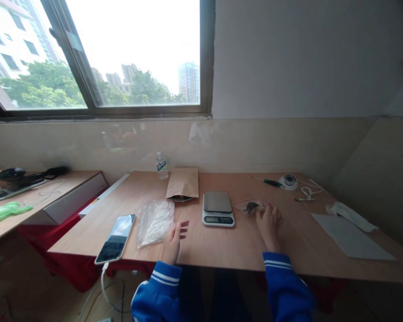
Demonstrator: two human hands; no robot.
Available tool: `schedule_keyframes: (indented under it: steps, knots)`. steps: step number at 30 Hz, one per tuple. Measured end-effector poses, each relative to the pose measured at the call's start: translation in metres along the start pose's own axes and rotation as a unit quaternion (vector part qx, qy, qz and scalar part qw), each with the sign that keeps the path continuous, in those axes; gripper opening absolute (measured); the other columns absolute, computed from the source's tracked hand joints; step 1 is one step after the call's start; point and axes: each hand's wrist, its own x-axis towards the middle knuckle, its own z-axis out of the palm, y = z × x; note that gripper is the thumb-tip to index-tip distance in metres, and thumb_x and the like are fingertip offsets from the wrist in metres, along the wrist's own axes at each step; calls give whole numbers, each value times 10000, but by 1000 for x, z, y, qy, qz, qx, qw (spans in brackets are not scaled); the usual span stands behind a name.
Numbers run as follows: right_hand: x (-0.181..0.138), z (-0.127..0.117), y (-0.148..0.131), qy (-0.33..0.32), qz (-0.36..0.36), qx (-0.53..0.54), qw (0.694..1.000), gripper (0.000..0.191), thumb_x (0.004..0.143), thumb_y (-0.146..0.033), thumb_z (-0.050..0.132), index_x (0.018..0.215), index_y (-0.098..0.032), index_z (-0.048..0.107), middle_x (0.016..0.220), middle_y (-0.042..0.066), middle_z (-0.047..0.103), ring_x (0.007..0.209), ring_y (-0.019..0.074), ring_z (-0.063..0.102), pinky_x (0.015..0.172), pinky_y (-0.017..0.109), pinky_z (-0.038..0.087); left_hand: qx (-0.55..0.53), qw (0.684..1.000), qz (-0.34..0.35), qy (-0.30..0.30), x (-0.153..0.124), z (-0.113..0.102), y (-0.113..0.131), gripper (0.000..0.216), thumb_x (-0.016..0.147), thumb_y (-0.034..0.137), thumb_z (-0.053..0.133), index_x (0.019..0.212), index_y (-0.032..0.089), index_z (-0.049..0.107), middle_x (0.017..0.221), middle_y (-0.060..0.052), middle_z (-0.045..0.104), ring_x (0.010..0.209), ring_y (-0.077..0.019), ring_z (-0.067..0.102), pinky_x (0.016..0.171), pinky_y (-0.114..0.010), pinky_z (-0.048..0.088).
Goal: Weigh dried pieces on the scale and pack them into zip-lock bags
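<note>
The right hand [269,225] rests on the light wooden table [221,246], fingertips touching a small clear plastic bag with dark contents [251,207] just right of the silver digital kitchen scale [217,208]. The left hand [173,241] lies open, fingers spread, beside a crumpled clear plastic bag stack [155,221]. A black smartphone [116,238] — cable attached — sits at the left table edge. A brown kraft paper pouch [183,183] and a small water bottle [161,165] stand behind.
</note>
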Motion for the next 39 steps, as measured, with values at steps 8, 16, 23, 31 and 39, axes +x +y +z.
schedule_keyframes:
  steps: [8,16,23,31,39]
  knots:
    - [-19,15,19,-45,-9,12,999,252,814,-197,382,882,-157,622,899,114,537,923,278,476,759,398,342,372,926,28,62,95,22,-15,382,796,131,389,1094,64,619,1116,-189,620,1109,-252,553,981,-391,410]
    - [-16,16,18,-57,-25,15,998,236,808,-177,395,858,-159,625,889,107,547,881,260,481,717,359,340,493,866,56,60,130,41,-37,511,739,29,388,1237,8,502,1312,-256,455,1271,-319,381,1034,-434,310]
    - [-14,19,20,-52,-45,15,998,210,807,-176,402,825,-163,611,877,107,547,876,257,484,721,357,342,556,827,50,71,148,42,-35,410,868,184,297,1161,76,563,1214,-237,509,1103,-339,471,892,-471,376]
    - [-15,18,18,-59,-51,-7,997,200,806,-165,394,808,-159,594,857,104,547,858,249,484,743,357,344,595,801,34,51,157,47,-35,372,858,259,370,1028,119,670,1125,-215,582,1117,-364,436,866,-474,355]
    - [-15,17,18,-45,-53,-8,998,201,809,-165,388,805,-162,588,826,95,533,850,245,475,726,347,338,606,792,26,66,145,48,-30,368,837,245,397,1089,102,625,1164,-237,538,1114,-377,430,873,-498,339]
